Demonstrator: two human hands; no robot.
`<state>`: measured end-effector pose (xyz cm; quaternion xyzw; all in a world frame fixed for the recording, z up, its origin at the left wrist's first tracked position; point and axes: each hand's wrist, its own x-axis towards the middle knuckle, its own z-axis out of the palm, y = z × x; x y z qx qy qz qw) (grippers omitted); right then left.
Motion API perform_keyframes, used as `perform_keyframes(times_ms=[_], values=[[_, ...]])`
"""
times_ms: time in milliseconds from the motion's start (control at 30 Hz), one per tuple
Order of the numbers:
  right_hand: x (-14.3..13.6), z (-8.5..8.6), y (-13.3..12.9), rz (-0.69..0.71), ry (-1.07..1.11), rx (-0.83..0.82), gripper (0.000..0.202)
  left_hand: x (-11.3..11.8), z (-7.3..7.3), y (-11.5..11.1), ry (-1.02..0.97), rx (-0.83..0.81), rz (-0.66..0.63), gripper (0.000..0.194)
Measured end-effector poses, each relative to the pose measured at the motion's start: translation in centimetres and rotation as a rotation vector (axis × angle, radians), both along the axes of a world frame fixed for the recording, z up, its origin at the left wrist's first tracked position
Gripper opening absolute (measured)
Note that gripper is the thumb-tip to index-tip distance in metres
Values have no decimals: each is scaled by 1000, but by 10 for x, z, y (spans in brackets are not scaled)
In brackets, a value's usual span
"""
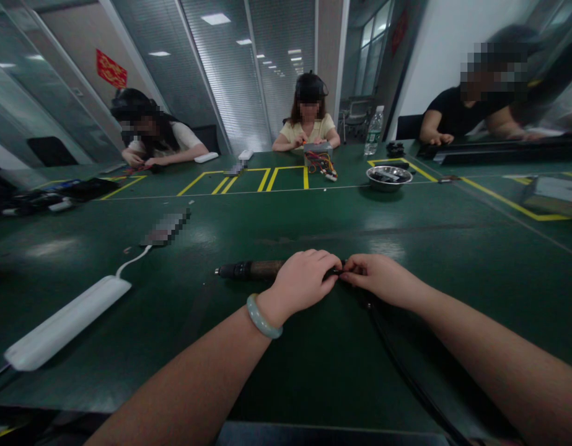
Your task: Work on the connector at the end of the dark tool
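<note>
An electric screwdriver (262,270) lies on the green table, its metal tip pointing left and its grip brownish. Over its rear end is my left hand (308,279), with a bracelet at the wrist; the fingers are curled round the tool and hide part of it. Close against those fingertips, my right hand (378,277) is closed in a pinch at a small dark part by the tool's rear. What exactly it pinches is too small to make out. A black cable (401,365) with a shiny metal fitting runs from below my right hand to the table's front edge.
A white power strip (69,322) lies left, its white cord leading to a blurred-out phone (167,228). Farther back are a metal bowl (388,178), a water bottle (374,131) and a grey box with coloured wires (319,155). Several people sit round the table (267,217).
</note>
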<state>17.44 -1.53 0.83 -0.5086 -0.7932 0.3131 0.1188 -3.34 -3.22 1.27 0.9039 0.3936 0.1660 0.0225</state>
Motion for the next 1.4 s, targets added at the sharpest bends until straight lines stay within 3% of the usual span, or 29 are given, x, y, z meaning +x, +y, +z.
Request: perform_keyframes(times_ms=[1400], values=[[0,1,0,16,5,43,21,0,0,0,18,-3,-2,17]])
